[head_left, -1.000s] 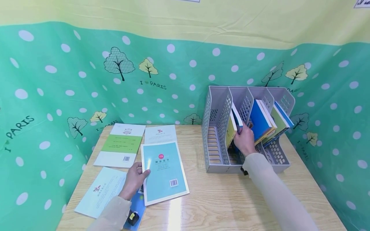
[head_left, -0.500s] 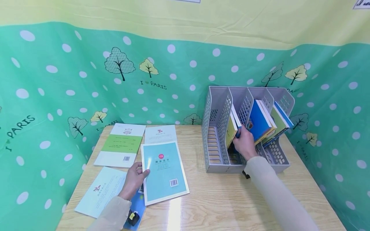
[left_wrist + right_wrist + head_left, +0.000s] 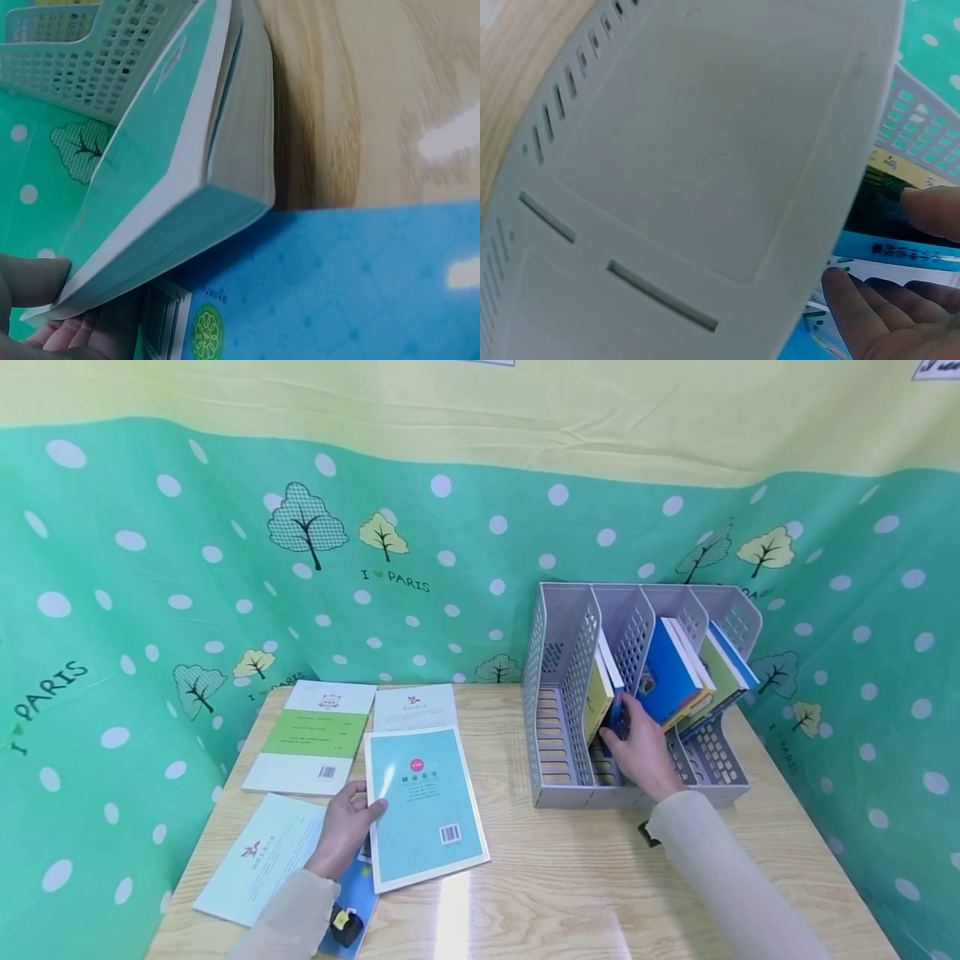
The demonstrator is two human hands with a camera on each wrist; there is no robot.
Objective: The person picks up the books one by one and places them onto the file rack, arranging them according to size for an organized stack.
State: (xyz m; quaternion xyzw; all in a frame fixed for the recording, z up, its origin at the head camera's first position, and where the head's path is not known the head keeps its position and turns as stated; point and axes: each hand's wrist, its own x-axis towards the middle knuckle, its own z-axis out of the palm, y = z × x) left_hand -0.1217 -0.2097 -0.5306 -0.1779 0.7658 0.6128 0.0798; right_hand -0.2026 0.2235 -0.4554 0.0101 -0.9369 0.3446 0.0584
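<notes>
By your left wrist lies a bright blue book (image 3: 363, 893). Your left hand (image 3: 345, 831) pinches the near-left edge of a pale blue book (image 3: 427, 814). Farther off, your right hand (image 3: 647, 747) spreads thumb and fingers loosely apart beside a blue-spined book (image 3: 617, 710), contact unclear, inside the gray rack (image 3: 577, 797).

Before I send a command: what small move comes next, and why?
Probably withdraw the right hand from the grey plastic file rack: straight fingers suggest no firm grip on the thin blue paper book beside them, and the left hand holds a light-blue rectangular paper book.
</notes>
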